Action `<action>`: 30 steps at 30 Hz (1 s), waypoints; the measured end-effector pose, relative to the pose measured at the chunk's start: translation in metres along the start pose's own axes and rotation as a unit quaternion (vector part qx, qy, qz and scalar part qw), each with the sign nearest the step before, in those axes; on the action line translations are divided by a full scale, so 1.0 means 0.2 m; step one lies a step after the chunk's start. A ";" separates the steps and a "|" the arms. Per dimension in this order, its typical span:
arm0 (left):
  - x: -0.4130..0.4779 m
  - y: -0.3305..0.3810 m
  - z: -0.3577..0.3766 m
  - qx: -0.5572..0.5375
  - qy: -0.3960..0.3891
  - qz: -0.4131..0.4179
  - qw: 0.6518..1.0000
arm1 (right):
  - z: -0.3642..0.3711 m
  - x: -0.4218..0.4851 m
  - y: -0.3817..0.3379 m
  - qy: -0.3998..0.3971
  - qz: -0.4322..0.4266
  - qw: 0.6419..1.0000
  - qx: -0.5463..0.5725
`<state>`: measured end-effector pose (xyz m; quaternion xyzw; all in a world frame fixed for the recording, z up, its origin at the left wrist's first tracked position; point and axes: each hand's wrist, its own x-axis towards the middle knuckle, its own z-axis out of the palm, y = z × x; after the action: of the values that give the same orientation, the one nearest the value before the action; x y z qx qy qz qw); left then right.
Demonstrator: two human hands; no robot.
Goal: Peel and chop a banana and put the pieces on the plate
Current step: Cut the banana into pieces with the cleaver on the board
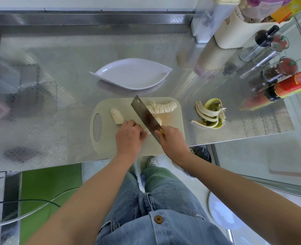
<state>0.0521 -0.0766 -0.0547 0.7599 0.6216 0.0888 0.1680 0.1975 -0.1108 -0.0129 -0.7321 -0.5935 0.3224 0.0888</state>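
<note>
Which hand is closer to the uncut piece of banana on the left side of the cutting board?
Left. The left hand sits just below-right of the pale uncut banana piece, almost touching it. The right hand is farther right, across the steel cleaver whose handle it grips.

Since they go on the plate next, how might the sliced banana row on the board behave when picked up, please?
The sliced banana row is cut into thin rounds, so it would probably separate rather than lift whole. Its soft-looking flesh likely squashes and feels slippery.
</note>
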 end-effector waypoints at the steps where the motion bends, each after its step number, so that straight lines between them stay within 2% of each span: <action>1: 0.00 0.00 0.00 0.003 0.000 0.002 1.000 | 0.00 0.00 0.00 -0.001 -0.006 1.000 -0.007; 11: 0.00 0.01 -0.01 0.010 0.002 0.005 1.000 | 0.02 0.02 0.03 -0.008 -0.038 0.997 -0.060; 17: 0.00 0.01 -0.02 0.007 0.000 0.005 1.000 | 0.05 0.03 0.03 -0.023 -0.017 0.997 -0.074; 25: 0.01 0.00 0.00 0.002 -0.002 -0.002 1.000 | 0.04 0.04 0.04 -0.024 0.020 1.000 -0.002; 30: 0.01 0.00 0.00 0.005 -0.008 -0.002 1.000 | 0.03 0.04 0.04 -0.032 0.014 0.999 -0.028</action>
<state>0.0533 -0.0741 -0.0554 0.7600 0.6225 0.0787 0.1692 0.2019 -0.1076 -0.0248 -0.7317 -0.5948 0.3300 0.0449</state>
